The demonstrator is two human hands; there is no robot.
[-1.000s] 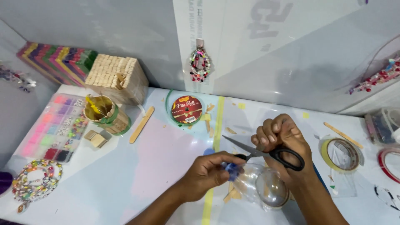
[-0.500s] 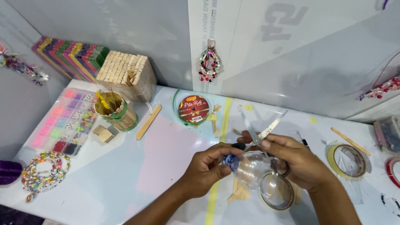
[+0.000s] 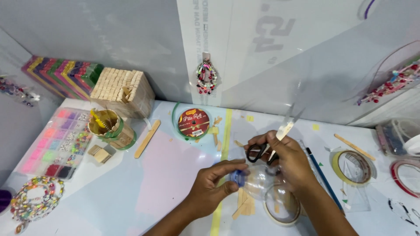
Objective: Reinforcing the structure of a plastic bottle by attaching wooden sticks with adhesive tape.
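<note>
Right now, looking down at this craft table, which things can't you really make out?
Head view only:
- Clear plastic bottle: its middle is covered by both hands.
- Scissors: handles buried in the right hand; blade tips blurred.
- Bottle's blue cap: partly behind left hand fingers.
- Red tape roll: cut off by the right edge.
- Bead tray: beads too small to tell apart.

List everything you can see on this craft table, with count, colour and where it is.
clear plastic bottle: one, blue cap, centre, held in both hands
scissors: one pair, black handles, in the right hand
ribbon spool: one, red and black, back centre
tape rolls: two, yellow and red, right side
stick box: one, pale wood, back left
bead organiser: one, pink tones, left edge
bead wreath: one, multicoloured, front left
pencil: one, blue, right of the hands
left hand: one, fingers on the cap
right hand: one, over the bottle
</note>
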